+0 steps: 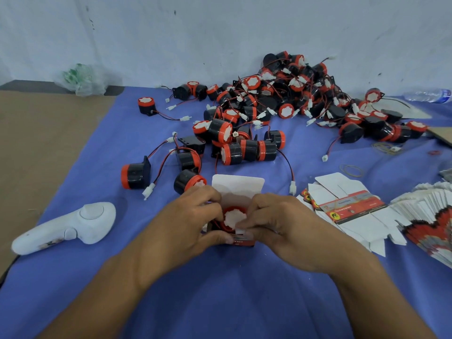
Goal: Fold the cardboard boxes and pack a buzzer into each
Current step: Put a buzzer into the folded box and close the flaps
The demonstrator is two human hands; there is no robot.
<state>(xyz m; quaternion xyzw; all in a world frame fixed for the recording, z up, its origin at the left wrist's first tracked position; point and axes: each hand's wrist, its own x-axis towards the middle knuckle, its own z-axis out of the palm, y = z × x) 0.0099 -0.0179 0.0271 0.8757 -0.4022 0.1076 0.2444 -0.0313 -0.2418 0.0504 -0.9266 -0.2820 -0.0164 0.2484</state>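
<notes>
Blue cloth [97, 167] covers the work surface, with a bare brown surface [36, 143] at the left edge and a pale wall [220, 25] behind. Centre near: a small cardboard box [241, 241] stands upright on the cloth. It has a red printed front and its white top flap [238, 185] is raised at the far side. One buzzer [234, 216] sits inside the box, red rim and white face up, visible through the open top. The left hand [193, 221] grips the box's left side, fingers curled over the top edge and thumb on the front near the bottom. The right hand [276, 223] grips the right side, fingers curled in over the opening and touching the buzzer's white face or a side flap, can't tell which. Both forearms come in from the bottom of the frame. Loose buzzers [230, 143], black with red bands, red-black wires and white plugs, lie scattered just beyond the box and run into a big heap of buzzers [281, 94] against the wall. Right of the box is a stack of flat unfolded boxes [352, 206], white with a red printed strip, and further right a fanned stack of more flats [430, 216]. Rubber bands [352, 170] lie near them. A white handheld controller [73, 223] lies on the cloth to the left. A crumpled clear plastic bag [80, 79] is far left by the wall, and a water bottle [428, 95] lies on its side far right.
</notes>
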